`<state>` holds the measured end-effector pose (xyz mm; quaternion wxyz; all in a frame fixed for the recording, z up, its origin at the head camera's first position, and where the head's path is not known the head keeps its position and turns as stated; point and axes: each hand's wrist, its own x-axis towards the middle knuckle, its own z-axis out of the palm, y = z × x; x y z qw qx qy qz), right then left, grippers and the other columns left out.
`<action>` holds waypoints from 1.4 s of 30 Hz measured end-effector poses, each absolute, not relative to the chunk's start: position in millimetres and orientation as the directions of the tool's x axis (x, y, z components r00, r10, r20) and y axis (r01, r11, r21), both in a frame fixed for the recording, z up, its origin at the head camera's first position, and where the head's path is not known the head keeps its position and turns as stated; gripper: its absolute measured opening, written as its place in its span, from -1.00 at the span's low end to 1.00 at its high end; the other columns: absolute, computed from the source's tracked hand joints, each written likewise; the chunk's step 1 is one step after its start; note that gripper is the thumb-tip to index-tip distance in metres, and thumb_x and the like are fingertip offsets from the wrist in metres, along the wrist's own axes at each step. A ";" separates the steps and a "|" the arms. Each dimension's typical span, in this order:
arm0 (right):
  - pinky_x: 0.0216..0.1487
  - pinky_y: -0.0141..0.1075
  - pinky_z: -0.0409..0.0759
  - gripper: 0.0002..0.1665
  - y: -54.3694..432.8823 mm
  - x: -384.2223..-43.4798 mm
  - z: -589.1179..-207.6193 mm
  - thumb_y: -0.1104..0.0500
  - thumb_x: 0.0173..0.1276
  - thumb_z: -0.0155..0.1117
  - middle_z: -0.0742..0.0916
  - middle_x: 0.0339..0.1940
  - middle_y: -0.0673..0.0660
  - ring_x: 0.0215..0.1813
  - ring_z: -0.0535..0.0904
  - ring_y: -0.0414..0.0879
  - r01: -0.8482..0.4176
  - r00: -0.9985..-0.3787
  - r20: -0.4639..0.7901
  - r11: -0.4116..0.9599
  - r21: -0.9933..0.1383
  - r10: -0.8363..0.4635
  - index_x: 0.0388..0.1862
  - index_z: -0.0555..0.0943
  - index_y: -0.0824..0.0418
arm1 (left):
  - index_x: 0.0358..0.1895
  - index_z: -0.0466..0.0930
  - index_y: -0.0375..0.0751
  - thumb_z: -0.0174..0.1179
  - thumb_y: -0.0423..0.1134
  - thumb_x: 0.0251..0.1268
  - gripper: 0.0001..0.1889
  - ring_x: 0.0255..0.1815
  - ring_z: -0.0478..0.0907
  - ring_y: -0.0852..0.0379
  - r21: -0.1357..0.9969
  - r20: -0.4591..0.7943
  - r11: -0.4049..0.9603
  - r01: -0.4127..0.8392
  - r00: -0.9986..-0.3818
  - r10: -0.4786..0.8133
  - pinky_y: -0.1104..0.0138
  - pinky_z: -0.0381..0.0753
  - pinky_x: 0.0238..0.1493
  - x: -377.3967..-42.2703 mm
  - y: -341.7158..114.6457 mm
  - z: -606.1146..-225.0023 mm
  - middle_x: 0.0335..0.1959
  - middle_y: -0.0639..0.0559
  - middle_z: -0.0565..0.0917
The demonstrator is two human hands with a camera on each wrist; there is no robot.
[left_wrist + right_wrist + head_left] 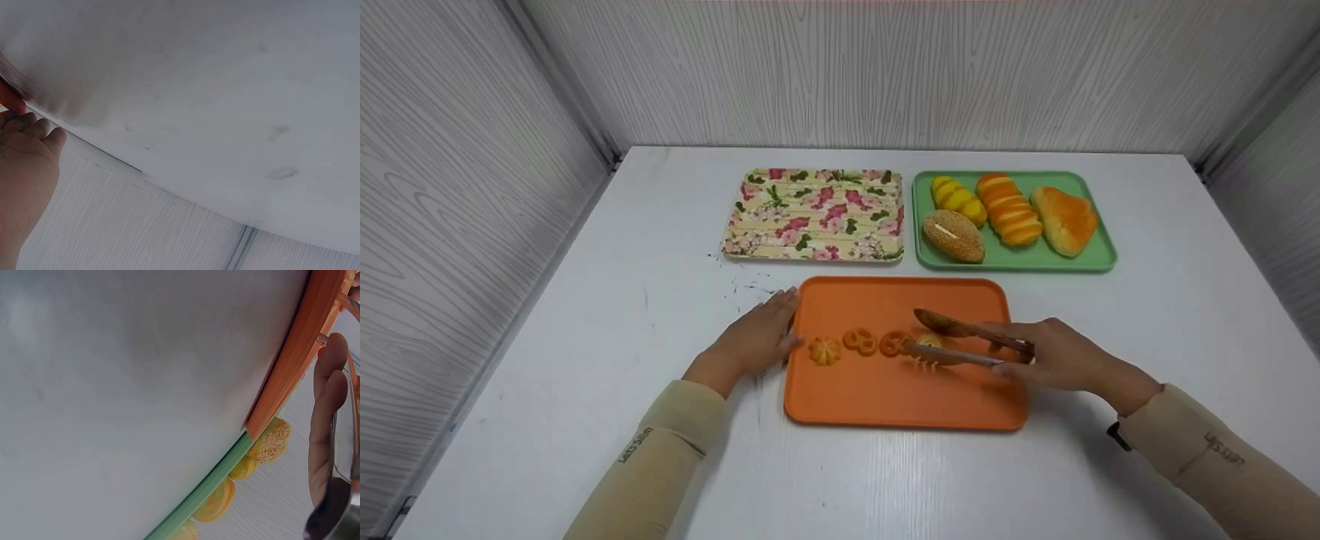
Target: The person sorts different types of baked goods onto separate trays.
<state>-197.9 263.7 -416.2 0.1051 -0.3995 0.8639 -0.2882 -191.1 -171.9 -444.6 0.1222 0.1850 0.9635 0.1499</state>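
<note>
My left hand (761,334) rests along the left edge of an orange tray (885,401), its fingers fairly straight. In my right hand (1065,356) I hold metal tongs (945,324), their arms spread apart over the tray's right half. A row of small biscuits lies across the tray: a round ridged biscuit (825,351) at the left, then a pretzel-shaped biscuit (860,341) and a similar biscuit (893,343) by the lower tong tip. A paler yellow biscuit (930,340) shows between the tong arms, partly hidden. The right wrist view catches the fingers (329,394) on the tongs.
Behind stands a flower-patterned tray (817,214). Right of it, a green tray (1012,261) bears a sesame bun (954,235), a yellow roll (958,199), a striped loaf (1009,210) and a golden bread piece (1065,221). Wood-grain panels (885,75) border the white table (660,300).
</note>
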 end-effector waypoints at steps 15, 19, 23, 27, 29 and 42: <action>-0.49 -0.38 0.45 -0.41 266.7 -199.0 -414.0 0.04 0.33 0.29 0.71 -0.24 -0.10 -0.51 0.42 -0.28 -0.650 -0.652 0.060 0.516 -0.559 -0.756 0.33 0.48 0.10 | 0.53 -0.16 -0.23 -0.12 0.09 0.49 -0.25 0.52 -0.18 0.01 0.332 -0.189 0.889 0.317 -0.900 0.392 0.12 -0.11 0.46 -192.1 -171.2 -443.9 0.53 -0.08 -0.08; -0.56 -0.41 0.38 -0.41 267.8 -199.9 -412.2 0.06 0.31 0.31 0.71 -0.25 -0.13 -0.57 0.35 -0.30 -0.642 -0.654 0.067 0.505 -0.577 -0.754 0.32 0.49 0.11 | 0.53 -0.18 -0.22 -0.11 0.09 0.48 -0.24 0.52 -0.19 0.01 0.329 -0.196 0.891 0.311 -0.901 0.387 0.13 -0.11 0.46 -192.0 -171.2 -443.3 0.53 -0.08 -0.08; -0.61 -0.43 0.29 -0.41 268.2 -201.5 -409.8 0.04 0.30 0.31 0.70 -0.29 -0.14 -0.63 0.26 -0.31 -0.624 -0.665 0.060 0.509 -0.594 -0.745 0.31 0.50 0.11 | 0.53 -0.18 -0.23 -0.10 0.08 0.48 -0.24 0.52 -0.19 0.01 0.334 -0.193 0.889 0.312 -0.901 0.389 0.11 -0.11 0.46 -191.5 -171.6 -443.7 0.53 -0.09 -0.08; -0.62 -0.42 0.30 -0.41 266.6 -203.6 -407.3 0.04 0.30 0.31 0.70 -0.27 -0.12 -0.62 0.27 -0.31 -0.614 -0.675 0.065 0.512 -0.601 -0.735 0.32 0.50 0.07 | 0.53 -0.17 -0.22 -0.09 0.07 0.48 -0.25 0.52 -0.18 0.02 0.334 -0.187 0.889 0.314 -0.902 0.389 0.11 -0.10 0.45 -191.1 -171.6 -444.0 0.53 -0.09 -0.06; -0.63 -0.42 0.30 -0.41 264.7 -205.5 -406.4 0.06 0.30 0.32 0.70 -0.33 -0.11 -0.63 0.27 -0.31 -0.609 -0.682 0.065 0.516 -0.603 -0.728 0.32 0.49 0.06 | 0.53 -0.16 -0.22 -0.09 0.07 0.48 -0.25 0.52 -0.17 0.01 0.333 -0.184 0.889 0.315 -0.903 0.388 0.11 -0.09 0.45 -191.1 -171.4 -444.3 0.53 -0.09 -0.06; -0.67 -0.36 0.33 -0.37 237.6 -234.8 -392.4 0.12 0.28 0.35 0.61 -0.62 -0.03 -0.69 0.37 -0.20 -0.609 -0.700 0.096 0.522 -0.597 -0.708 0.35 0.47 -0.02 | 0.53 -0.17 -0.22 -0.08 0.06 0.48 -0.24 0.51 -0.17 -0.01 0.335 -0.190 0.888 0.317 -0.900 0.393 0.10 -0.07 0.45 -191.9 -171.6 -442.9 0.53 -0.10 -0.06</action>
